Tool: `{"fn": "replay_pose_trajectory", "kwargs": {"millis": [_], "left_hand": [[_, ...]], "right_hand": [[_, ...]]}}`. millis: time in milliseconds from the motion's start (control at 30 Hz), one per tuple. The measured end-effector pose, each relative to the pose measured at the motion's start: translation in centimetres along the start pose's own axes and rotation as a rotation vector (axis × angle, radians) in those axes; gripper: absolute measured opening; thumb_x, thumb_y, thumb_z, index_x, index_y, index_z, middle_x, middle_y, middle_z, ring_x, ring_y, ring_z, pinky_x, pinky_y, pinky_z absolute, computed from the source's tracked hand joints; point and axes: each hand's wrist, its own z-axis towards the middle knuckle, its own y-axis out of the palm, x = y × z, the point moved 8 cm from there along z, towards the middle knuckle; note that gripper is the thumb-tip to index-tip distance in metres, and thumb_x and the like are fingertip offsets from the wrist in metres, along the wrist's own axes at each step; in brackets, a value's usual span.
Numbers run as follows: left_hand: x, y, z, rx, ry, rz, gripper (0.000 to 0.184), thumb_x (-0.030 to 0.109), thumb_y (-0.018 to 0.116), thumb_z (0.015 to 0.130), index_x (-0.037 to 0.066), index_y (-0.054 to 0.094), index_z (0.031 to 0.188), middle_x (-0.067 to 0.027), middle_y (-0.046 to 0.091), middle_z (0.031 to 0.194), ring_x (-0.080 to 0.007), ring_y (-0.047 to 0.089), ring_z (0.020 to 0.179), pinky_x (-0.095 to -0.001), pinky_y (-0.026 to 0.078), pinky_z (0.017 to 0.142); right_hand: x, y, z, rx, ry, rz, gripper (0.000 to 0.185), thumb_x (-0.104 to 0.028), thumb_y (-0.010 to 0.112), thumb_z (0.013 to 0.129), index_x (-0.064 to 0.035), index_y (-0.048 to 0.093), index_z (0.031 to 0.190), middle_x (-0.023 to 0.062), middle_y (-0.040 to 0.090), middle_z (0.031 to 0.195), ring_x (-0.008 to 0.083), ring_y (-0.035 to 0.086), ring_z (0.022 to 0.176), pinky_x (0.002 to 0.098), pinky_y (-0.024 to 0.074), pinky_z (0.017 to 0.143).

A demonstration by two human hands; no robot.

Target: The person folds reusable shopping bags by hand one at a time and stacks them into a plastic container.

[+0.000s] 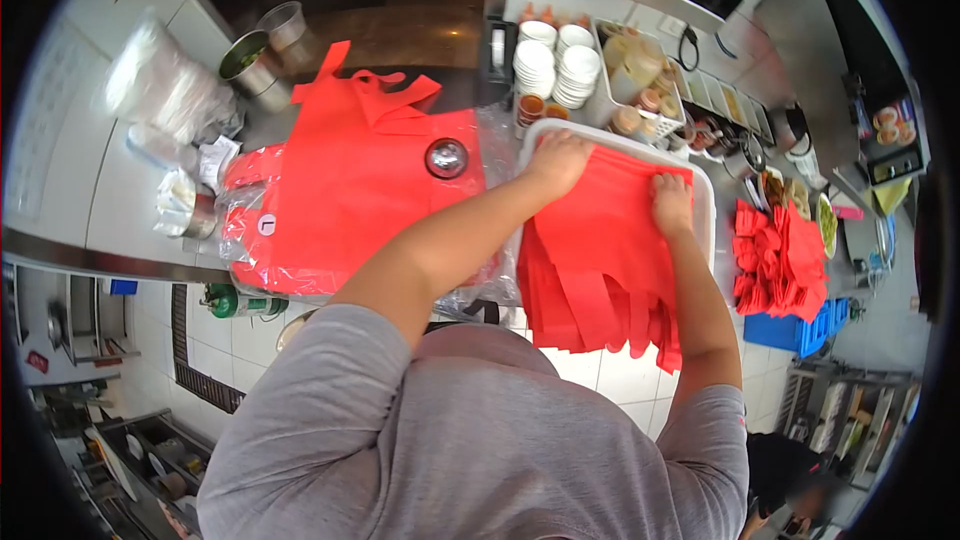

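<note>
A stack of red fabric bags (pixel 610 230) lies over a white plastic tub (pixel 707 240), its cut handle strips hanging over the near side. My left hand (pixel 562 162) grips the far left corner of the stack, beside the tub's rim. At the far right edge, my right hand (pixel 672 202) has its fingers curled on the top bag. How many layers each hand holds is hidden. Left of the tub, more red bags (pixel 345 180) lie on clear plastic packaging with an "L" sticker (pixel 267 225). A shiny round metal object (pixel 446 158) rests on them.
Stacked white bowls (pixel 535 65) and a white basket of jars (pixel 635 65) stand behind the tub. Folded red bags (pixel 780 260) sit at the right, above a blue crate (pixel 790 330). A metal pot (pixel 255 70) and plastic wrapping (pixel 165 85) are at the left. Another person (pixel 785 475) is at lower right.
</note>
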Motion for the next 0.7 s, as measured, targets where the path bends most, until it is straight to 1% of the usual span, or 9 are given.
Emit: {"fn": "replay_pose_trajectory", "kwargs": {"millis": [167,233,333,367,400,467,500,600,700], "left_hand": [[-1.5,-7.1,-3.8,0.386,0.001,-0.14,0.038,0.014,0.06,0.083,0.005,0.059,0.12,-0.0143,0.058,0.12,-0.0319,0.047,0.122,-0.0468,0.037,0.103],[-3.3,-12.8,-8.4,0.596,0.03,-0.287,0.044,0.014,0.068,0.077,0.005,0.059,0.119,-0.0144,0.058,0.12,-0.0323,0.048,0.122,-0.0476,0.036,0.104],[-16.3,-15.3,-16.9,0.649,-0.223,-0.364,0.045,0.015,0.074,0.074,0.008,0.061,0.116,-0.0143,0.059,0.118,-0.0339,0.053,0.114,-0.046,0.04,0.099],[-21.8,-15.4,-20.5,0.736,-0.342,-0.086,0.048,0.018,0.076,0.072,0.005,0.061,0.116,-0.0165,0.059,0.117,-0.0341,0.053,0.114,-0.0455,0.04,0.099],[-28.4,-14.4,-24.4,0.689,-0.564,0.106,0.055,0.022,0.077,0.073,0.002,0.057,0.121,-0.0195,0.056,0.123,-0.036,0.052,0.115,-0.0468,0.041,0.099],[-38.8,-12.2,-32.6,0.573,-1.15,0.204,0.076,0.03,0.08,0.074,0.002,0.044,0.134,-0.0218,0.045,0.136,-0.0407,0.051,0.116,-0.0447,0.043,0.1],[-41.4,-11.6,-34.8,0.514,-1.17,0.136,0.069,0.029,0.081,0.073,0.001,0.05,0.127,-0.0218,0.051,0.127,-0.0392,0.055,0.11,-0.0427,0.046,0.094],[-45.1,-11.1,-38.5,0.378,-1.133,-0.066,0.053,0.026,0.082,0.071,-0.002,0.059,0.109,-0.0207,0.062,0.104,-0.0361,0.062,0.093,-0.0402,0.05,0.081],[-44.4,-10.9,-42.1,0.307,-1.088,-0.194,0.036,0.021,0.081,0.071,-0.004,0.062,0.089,-0.019,0.065,0.078,-0.0325,0.064,0.074,-0.0402,0.049,0.069]], "right_hand": [[-3.6,-10.4,0.2,0.502,0.269,0.301,0.014,-0.009,0.06,0.085,-0.0042,0.059,0.099,0.0127,0.062,0.107,0.0326,0.056,0.105,0.046,0.0434,0.089],[-11.1,-16.8,-1.0,0.8,0.002,0.576,0.015,-0.005,0.063,0.085,-0.0031,0.059,0.1,0.0125,0.063,0.1,0.0296,0.06,0.094,0.0417,0.0473,0.082],[-25.4,-18.8,-1.5,0.222,-0.207,1.251,0.018,-0.005,0.062,0.088,-0.0045,0.06,0.106,0.0122,0.064,0.089,0.0216,0.062,0.077,0.0318,0.0506,0.071],[-30.1,-17.2,-2.2,-0.157,-0.121,1.305,0.023,-0.009,0.063,0.087,-0.0053,0.061,0.11,0.0106,0.065,0.09,0.0211,0.064,0.08,0.0324,0.051,0.075],[-34.6,-14.6,-2.1,-0.179,-0.366,1.107,0.026,-0.014,0.066,0.086,-0.0071,0.062,0.111,0.0106,0.067,0.093,0.0224,0.066,0.084,0.0348,0.0516,0.078],[-41.0,-9.4,-2.4,-0.525,-0.282,1.229,0.033,-0.018,0.069,0.082,-0.0054,0.063,0.112,0.0153,0.064,0.107,0.0289,0.063,0.098,0.0377,0.0502,0.086],[-43.2,-6.9,-2.2,-0.644,-0.185,1.293,0.035,-0.019,0.07,0.082,-0.0042,0.063,0.112,0.0165,0.063,0.114,0.0318,0.06,0.106,0.0392,0.0491,0.089],[-45.2,-0.2,3.3,-0.112,-0.166,0.488,0.056,-0.024,0.074,0.08,-0.0005,0.054,0.126,0.0171,0.054,0.127,0.03,0.051,0.12,0.0437,0.0466,0.095],[-43.4,-4.9,2.2,-0.136,0.396,0.816,0.067,-0.028,0.079,0.075,0.0012,0.051,0.129,0.02,0.048,0.134,0.0344,0.041,0.129,0.0475,0.041,0.102]]}}
